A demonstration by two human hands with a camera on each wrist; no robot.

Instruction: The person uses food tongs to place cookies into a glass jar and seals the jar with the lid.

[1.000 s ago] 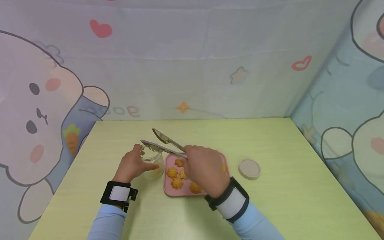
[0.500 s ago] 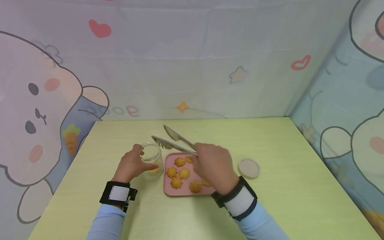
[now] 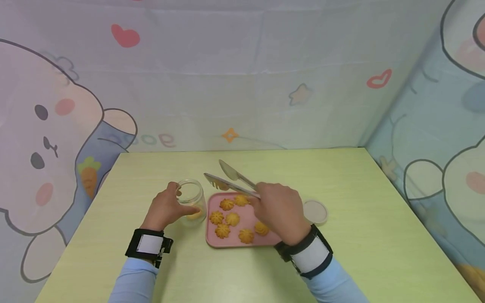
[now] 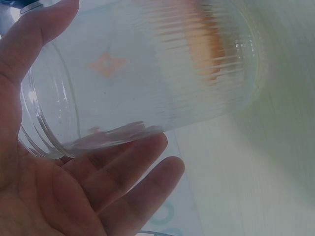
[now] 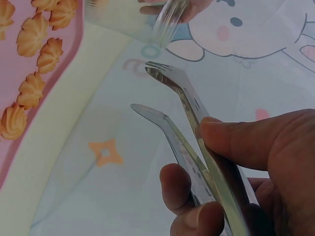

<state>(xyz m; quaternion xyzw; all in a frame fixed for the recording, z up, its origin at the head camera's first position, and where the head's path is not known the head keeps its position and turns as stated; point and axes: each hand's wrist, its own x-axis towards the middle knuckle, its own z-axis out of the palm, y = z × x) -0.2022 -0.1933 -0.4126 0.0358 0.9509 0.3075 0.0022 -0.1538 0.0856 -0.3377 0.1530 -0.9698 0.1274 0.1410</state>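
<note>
My left hand (image 3: 164, 208) grips a clear glass jar (image 3: 200, 198) that stands with its mouth uncovered at the left of the tray. In the left wrist view a cookie (image 4: 204, 46) shows through the glass near the jar's bottom. My right hand (image 3: 278, 212) holds metal tongs (image 3: 231, 185) over the far part of the pink tray (image 3: 236, 244). The tongs' tips are spread, with nothing between them, one tip slotted like a fork. Several golden swirled cookies (image 3: 246, 235) lie on the tray; my right hand hides its right part.
A round pale lid (image 3: 316, 211) lies on the table (image 3: 379, 252) to the right of the tray, partly behind my right hand. A printed cloth backdrop (image 3: 235, 84) rises behind the table's far edge.
My right hand has moved right with the spread tongs, from over the jar's mouth to over the tray, uncovering more cookies. The left hand and jar have stayed in place.
</note>
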